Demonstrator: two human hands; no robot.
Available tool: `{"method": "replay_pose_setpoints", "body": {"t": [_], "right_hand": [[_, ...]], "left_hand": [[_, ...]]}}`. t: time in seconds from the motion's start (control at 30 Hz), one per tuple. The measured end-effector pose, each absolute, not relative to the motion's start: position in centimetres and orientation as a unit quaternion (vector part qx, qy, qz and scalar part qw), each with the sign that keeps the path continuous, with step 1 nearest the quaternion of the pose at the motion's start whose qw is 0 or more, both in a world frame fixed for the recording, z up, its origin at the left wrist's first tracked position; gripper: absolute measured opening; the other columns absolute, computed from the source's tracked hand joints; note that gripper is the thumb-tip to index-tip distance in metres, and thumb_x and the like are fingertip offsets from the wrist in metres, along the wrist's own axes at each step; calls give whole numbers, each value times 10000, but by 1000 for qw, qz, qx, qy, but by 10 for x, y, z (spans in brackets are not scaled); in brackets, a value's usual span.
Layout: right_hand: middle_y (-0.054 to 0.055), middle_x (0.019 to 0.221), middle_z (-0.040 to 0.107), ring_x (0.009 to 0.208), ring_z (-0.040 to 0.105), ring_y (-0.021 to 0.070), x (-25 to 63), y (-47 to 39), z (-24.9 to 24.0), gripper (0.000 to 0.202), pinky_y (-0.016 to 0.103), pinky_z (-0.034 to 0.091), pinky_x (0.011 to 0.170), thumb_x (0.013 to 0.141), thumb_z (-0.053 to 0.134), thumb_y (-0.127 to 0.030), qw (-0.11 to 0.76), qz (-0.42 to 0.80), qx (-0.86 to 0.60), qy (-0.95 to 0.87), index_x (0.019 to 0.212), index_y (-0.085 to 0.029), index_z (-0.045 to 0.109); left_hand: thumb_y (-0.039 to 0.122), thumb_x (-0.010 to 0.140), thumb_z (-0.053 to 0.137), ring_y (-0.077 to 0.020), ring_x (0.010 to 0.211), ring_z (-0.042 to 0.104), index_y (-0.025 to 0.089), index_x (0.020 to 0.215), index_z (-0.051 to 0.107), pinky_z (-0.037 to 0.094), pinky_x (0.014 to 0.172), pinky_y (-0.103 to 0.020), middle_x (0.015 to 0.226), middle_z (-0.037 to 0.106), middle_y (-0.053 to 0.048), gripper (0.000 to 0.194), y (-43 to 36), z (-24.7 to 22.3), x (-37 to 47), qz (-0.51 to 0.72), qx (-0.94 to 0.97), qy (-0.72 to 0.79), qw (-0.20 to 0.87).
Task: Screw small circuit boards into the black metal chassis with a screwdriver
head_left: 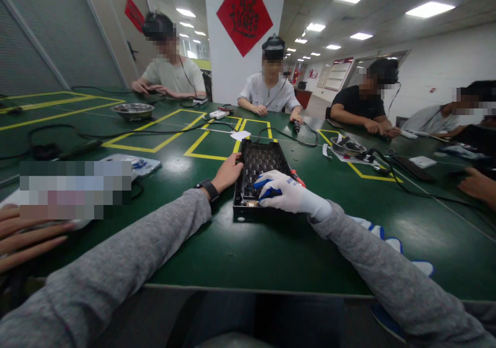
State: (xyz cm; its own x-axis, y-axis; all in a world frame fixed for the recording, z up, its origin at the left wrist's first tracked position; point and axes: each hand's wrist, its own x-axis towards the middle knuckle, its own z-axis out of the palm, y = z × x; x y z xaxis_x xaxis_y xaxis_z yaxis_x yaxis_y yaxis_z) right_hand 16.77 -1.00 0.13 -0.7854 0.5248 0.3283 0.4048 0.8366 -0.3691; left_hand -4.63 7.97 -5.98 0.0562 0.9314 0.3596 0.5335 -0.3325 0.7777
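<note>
A black rectangular case (pixel 263 157) with rows of cells inside lies on the green table in front of me. My bare left hand (pixel 229 171) rests against its left side, the fingers along the edge; whether they grip it is hard to tell. In a white and blue glove, my right hand (pixel 281 190) reaches over the near right part of the case with curled fingers. Anything between those fingertips is too small to make out. A small light-coloured part (pixel 251 203) sits at the near end of the case. Something red (pixel 298 178) lies just beyond the right hand.
A blue and white glove (pixel 391 244) lies under my right forearm. Metal bowls (pixel 133 111) stand farther off, left and right. Cables cross the green table (pixel 186 265). Another person's hand (pixel 31 234) is at the left edge, and several people sit around.
</note>
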Motion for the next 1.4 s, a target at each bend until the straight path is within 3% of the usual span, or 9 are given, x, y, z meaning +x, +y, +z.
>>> {"method": "replay_pose_setpoints", "body": {"t": [0.73, 1.4], "right_hand": [[50, 1108, 601, 1093, 495, 190, 168, -10, 3, 156, 364, 381, 971, 720, 673, -338, 216, 151, -246, -933, 801, -206, 693], [61, 1098, 597, 1074, 497, 189, 167, -12, 4, 158, 364, 393, 951, 738, 654, -329, 209, 143, -250, -935, 826, -204, 696]], "left_hand": [[206, 738, 419, -233, 1174, 478, 79, 1245, 449, 349, 1033, -376, 1277, 507, -145, 523, 79, -58, -46, 433, 691, 533, 227], [195, 726, 434, -224, 1145, 492, 138, 1194, 489, 371, 1014, -384, 1225, 537, -107, 475, 80, -58, -46, 437, 689, 533, 223]]}}
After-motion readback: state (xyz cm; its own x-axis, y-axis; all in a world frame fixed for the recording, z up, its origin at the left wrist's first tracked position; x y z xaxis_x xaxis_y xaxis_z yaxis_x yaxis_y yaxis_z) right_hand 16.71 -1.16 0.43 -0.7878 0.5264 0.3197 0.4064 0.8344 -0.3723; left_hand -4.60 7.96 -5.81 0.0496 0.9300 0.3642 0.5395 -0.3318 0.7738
